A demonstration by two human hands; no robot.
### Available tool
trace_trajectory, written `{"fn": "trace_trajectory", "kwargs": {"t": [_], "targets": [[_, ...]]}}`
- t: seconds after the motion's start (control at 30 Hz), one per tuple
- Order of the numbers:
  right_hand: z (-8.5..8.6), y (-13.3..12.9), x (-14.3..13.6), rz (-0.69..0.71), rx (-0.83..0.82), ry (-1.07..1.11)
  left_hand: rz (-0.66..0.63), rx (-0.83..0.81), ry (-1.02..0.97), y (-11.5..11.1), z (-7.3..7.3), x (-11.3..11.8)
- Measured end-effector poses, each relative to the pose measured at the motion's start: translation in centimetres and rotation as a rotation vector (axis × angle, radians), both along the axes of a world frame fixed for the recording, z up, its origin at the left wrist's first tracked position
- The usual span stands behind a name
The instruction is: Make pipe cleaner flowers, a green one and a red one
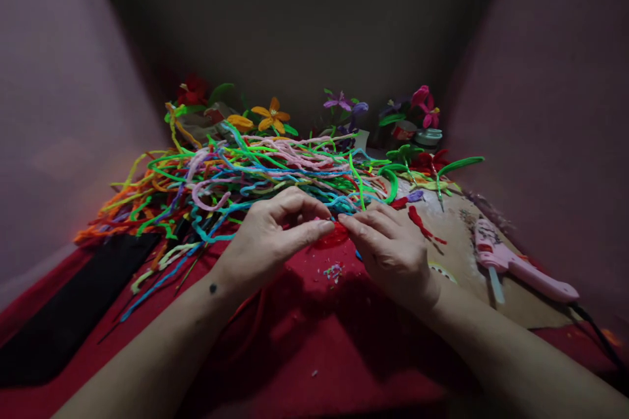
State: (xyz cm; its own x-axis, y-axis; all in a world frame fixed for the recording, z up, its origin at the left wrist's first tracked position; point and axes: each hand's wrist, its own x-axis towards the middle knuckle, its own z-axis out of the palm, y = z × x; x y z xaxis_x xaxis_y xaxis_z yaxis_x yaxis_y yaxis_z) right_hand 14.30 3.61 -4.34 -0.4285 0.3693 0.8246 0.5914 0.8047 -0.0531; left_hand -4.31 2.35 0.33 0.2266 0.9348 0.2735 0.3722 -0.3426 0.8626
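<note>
My left hand (280, 226) and my right hand (388, 245) meet above the middle of the red cloth, fingertips nearly touching. Thumb and forefinger of the left are pinched together, and the right's fingers are closed. Between them shows a short bit of blue pipe cleaner (334, 217), mostly hidden by the fingers. Just beneath the fingertips lies a shiny red thing (330, 237) whose kind I cannot make out. Small coloured fuzz clippings (334, 272) are scattered below on the cloth. Behind both hands spreads a large tangled heap of pipe cleaners (275, 160) in many colours.
A pink hot glue gun (525, 272) lies on a cardboard sheet (457, 249) at right, its cord trailing off. Pipe-cleaner flowers, one an orange flower (271, 116), stand along the back. A long black flat object (73, 308) lies at left.
</note>
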Motion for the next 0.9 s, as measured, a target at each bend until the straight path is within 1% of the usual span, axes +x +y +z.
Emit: {"fn": "trace_trajectory", "kwargs": {"t": [0.07,0.1,0.13,0.2,0.27,0.3,0.33,0.37,0.43,0.47,0.53,0.57,0.6,0.63,0.67,0.7,0.77,0.83,0.87,0.9], "targets": [[-0.1,0.0,0.0,0.003,0.005,-0.028,-0.043,-0.042,-0.004,-0.2,0.1,0.3],[-0.2,0.0,0.0,0.008,0.008,-0.034,-0.036,-0.063,-0.038,-0.2,0.2,0.4],[-0.2,0.0,0.0,0.012,0.009,-0.033,-0.007,-0.074,-0.09,-0.3,0.2,0.4],[-0.3,0.1,0.0,0.016,-0.006,-0.015,0.102,-0.068,-0.226,-0.1,0.5,0.0],[-0.3,0.1,0.0,0.024,-0.069,0.039,0.202,-0.033,-0.403,0.5,0.8,-1.0],[-0.2,0.1,0.0,0.038,-0.132,0.089,0.211,-0.021,-0.504,0.9,0.9,-1.7],[-0.1,0.0,-0.1,0.061,-0.224,0.165,0.211,0.024,-0.647,1.3,1.1,-2.5],[0.0,0.0,-0.1,0.093,-0.347,0.27,0.192,0.059,-0.763,1.7,1.2,-3.2],[0.5,0.0,-0.2,0.194,-0.682,0.523,0.142,0.062,-0.861,2.3,1.4,-4.2],[0.8,0.0,-0.2,0.273,-0.874,0.642,0.133,0.069,-0.881,2.4,1.5,-4.5],[1.4,0.0,-0.3,0.487,-1.232,0.823,0.132,0.071,-0.837,2.3,1.4,-4.4],[1.6,-0.1,-0.3,0.606,-1.373,0.88,0.14,0.069,-0.778,2.0,1.3,-4.1],[1.8,-0.2,-0.3,0.71,-1.485,0.915,0.147,0.06,-0.698,1.8,1.1,-3.7],[1.9,-0.4,-0.4,0.786,-1.576,0.927,0.148,0.025,-0.581,1.6,0.9,-3.2],[1.9,-0.7,-0.5,0.832,-1.65,0.914,0.163,0.012,-0.497,1.4,0.7,-2.7],[1.9,-1.2,-0.7,0.848,-1.723,0.862,0.161,-0.007,-0.454,1.2,0.4,-2.2],[1.7,-2.3,-1.1,0.835,-1.858,0.707,0.091,-0.075,-0.393,1.1,-0.2,-1.2],[1.6,-3.6,-1.7,0.829,-1.974,0.583,-0.013,-0.148,-0.316,1.0,-0.7,-0.3],[1.6,-4.3,-2.0,0.827,-2.007,0.55,-0.065,-0.17,-0.288,0.8,-1.1,0.2],[1.7,-4.9,-2.4,0.837,-2.014,0.541,-0.149,-0.164,-0.273,0.5,-1.4,0.7]]}}
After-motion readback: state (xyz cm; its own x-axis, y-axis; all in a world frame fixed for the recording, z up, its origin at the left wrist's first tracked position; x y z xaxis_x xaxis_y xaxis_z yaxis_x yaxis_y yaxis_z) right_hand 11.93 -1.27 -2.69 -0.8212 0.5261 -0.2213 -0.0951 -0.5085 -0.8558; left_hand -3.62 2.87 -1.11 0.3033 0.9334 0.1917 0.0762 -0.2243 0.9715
